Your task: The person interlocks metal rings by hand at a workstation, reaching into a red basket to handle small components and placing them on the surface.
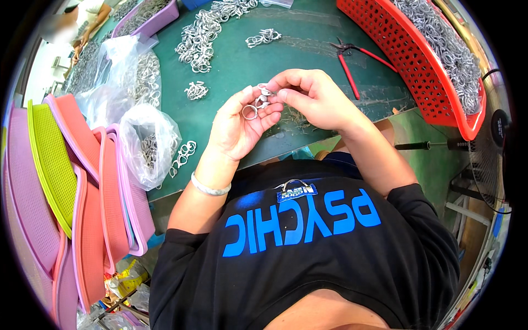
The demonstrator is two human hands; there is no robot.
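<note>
Several small silvery metal ring pieces (250,112) lie across the fingers of my left hand (236,126), which is turned palm up and curled around them. My right hand (319,102) meets it from the right, thumb and forefinger pinched on a small metal piece at the top of this bunch. Fingers partly cover the pieces, so I cannot tell how they link. Beyond my hands, a short row of linked ring pieces (263,38) and a small cluster (196,91) rest on the green table (242,69). A larger heap of ring pieces (198,41) spreads farther back.
Red-handled pliers (350,71) lie on the right, beside a red perforated basket (407,60) full of metal rings. Clear plastic bags (148,137) holding metal parts sit at the left, near stacked colored baskets (88,203). Another person (91,22) is at the far left.
</note>
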